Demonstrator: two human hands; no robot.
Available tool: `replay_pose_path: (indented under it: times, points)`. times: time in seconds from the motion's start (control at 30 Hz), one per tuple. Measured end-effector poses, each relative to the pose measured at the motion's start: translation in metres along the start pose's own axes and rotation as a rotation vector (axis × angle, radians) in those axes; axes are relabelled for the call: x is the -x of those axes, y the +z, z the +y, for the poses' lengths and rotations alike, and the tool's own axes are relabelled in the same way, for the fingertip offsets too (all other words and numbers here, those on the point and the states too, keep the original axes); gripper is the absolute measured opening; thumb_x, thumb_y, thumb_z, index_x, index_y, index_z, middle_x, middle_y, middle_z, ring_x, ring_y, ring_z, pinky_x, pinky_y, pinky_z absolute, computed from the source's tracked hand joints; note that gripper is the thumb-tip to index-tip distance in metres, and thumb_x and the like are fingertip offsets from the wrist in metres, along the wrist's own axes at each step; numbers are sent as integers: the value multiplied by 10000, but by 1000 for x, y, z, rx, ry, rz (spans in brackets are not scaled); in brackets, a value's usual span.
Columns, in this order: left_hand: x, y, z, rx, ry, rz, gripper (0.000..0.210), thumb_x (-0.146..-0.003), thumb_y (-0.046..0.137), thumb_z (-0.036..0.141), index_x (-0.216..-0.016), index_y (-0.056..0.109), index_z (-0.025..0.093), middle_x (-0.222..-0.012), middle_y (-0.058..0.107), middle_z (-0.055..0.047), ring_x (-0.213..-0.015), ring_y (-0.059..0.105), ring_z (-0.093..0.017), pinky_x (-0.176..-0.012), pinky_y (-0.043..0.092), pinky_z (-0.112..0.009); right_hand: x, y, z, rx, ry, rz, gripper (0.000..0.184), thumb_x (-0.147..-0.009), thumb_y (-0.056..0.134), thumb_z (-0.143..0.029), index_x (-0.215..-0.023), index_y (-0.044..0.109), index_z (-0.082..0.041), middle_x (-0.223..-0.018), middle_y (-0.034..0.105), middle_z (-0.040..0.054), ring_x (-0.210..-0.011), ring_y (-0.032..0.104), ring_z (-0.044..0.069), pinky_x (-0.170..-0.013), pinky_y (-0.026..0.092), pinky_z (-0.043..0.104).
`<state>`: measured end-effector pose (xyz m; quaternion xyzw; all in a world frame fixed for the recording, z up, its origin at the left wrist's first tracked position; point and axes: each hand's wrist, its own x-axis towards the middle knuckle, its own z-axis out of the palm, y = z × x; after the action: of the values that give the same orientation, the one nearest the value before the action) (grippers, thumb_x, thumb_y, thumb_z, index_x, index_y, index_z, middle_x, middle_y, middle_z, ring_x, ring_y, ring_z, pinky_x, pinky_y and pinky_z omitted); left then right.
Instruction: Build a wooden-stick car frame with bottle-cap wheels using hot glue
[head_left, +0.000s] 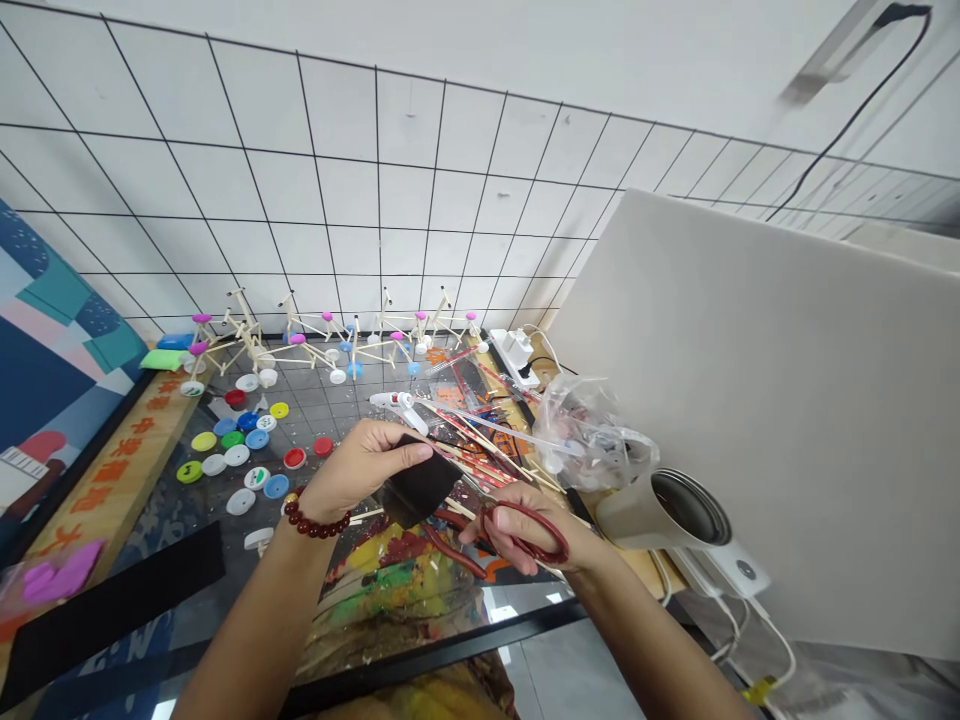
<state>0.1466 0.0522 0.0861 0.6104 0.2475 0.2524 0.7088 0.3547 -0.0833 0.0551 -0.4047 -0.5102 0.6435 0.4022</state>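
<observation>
My left hand [367,465], a beaded bracelet at its wrist, pinches a small black sheet [420,488] between thumb and fingers. In my right hand [517,525] are scissors [551,540] with dark red handles. Their blades point at the right edge of the sheet; I cannot tell whether they are cutting into it. Below the sheet lies a red-handled tool [454,550], partly hidden by my hands. A white glue gun [401,408] rests just beyond my left hand. Thin wooden sticks and red-and-white strips [487,460] lie scattered behind the scissors.
Several stick bicycle models [300,340] line the wall. Coloured bottle caps [255,440] spread across the left. A long black strip [112,620] lies at front left. To the right are a power strip [517,360], a clear plastic bag [592,430] and a cylindrical container [660,510].
</observation>
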Motion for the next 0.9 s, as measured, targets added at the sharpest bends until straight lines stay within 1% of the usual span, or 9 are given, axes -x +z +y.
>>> replay_pose_path:
  times: [0.1, 0.27, 0.47, 0.53, 0.63, 0.67, 0.73, 0.83, 0.9]
  points:
    - [1, -1, 1, -28, 0, -21, 224, -746, 779, 394, -818, 800, 183, -769, 778, -35, -666, 675, -123, -634, 514, -189, 1, 0, -3, -24, 19, -27, 511, -881, 571, -579, -561, 556, -181, -392, 478, -67, -406, 430, 82, -944, 490, 406]
    - [2, -1, 1, -142, 47, -53, 171, -778, 755, 347, -835, 799, 191, -819, 784, -31, -744, 690, -131, -680, 512, -185, 2, 1, -5, -9, 29, -62, 556, -886, 542, -610, -541, 540, -174, -420, 496, -52, -417, 440, 78, -936, 491, 389]
    - [0, 0, 1, -169, 58, -86, 164, -793, 738, 328, -867, 799, 195, -861, 788, -35, -774, 700, -139, -703, 518, -191, 2, 2, -5, 13, 11, -48, 545, -890, 544, -596, -544, 559, -174, -414, 484, -54, -435, 459, 87, -950, 481, 395]
    - [1, 0, 1, -164, 55, -90, 171, -795, 735, 327, -883, 799, 194, -879, 789, -38, -775, 703, -141, -706, 523, -194, 2, 2, -5, 53, 13, -27, 552, -882, 549, -602, -528, 558, -178, -404, 478, -54, -424, 449, 88, -905, 501, 384]
    - [1, 1, 1, -149, 45, -96, 188, -795, 733, 332, -900, 797, 189, -889, 789, -45, -775, 708, -147, -707, 531, -201, 2, 3, -6, 94, 22, 9, 549, -880, 556, -589, -511, 547, -183, -399, 480, -45, -423, 446, 95, -798, 528, 350]
    - [1, 1, 1, -149, 39, -96, 195, -793, 734, 332, -904, 796, 184, -887, 789, -49, -774, 709, -152, -705, 533, -205, 2, 4, -6, 94, 19, 12, 549, -883, 555, -585, -509, 543, -183, -400, 480, -45, -424, 446, 96, -787, 529, 346]
    - [2, 1, 2, -165, 26, -96, 208, -785, 737, 333, -896, 795, 167, -869, 788, -61, -766, 711, -165, -692, 538, -217, 2, 5, -9, 89, 9, -1, 556, -892, 543, -580, -503, 538, -183, -403, 479, -46, -429, 444, 92, -818, 523, 350]
    - [2, 3, 3, -197, 11, -119, 220, -781, 736, 341, -862, 794, 145, -852, 786, -78, -756, 714, -184, -693, 544, -241, 1, 6, -13, 86, 5, -49, 570, -908, 513, -583, -505, 545, -182, -410, 475, -49, -448, 447, 89, -912, 498, 376]
    - [2, 4, 4, -200, 10, -147, 221, -780, 736, 346, -851, 792, 145, -866, 786, -82, -768, 717, -189, -716, 548, -250, 1, 7, -15, 93, 18, -61, 573, -903, 511, -596, -504, 546, -186, -413, 473, -49, -451, 448, 92, -926, 493, 384]
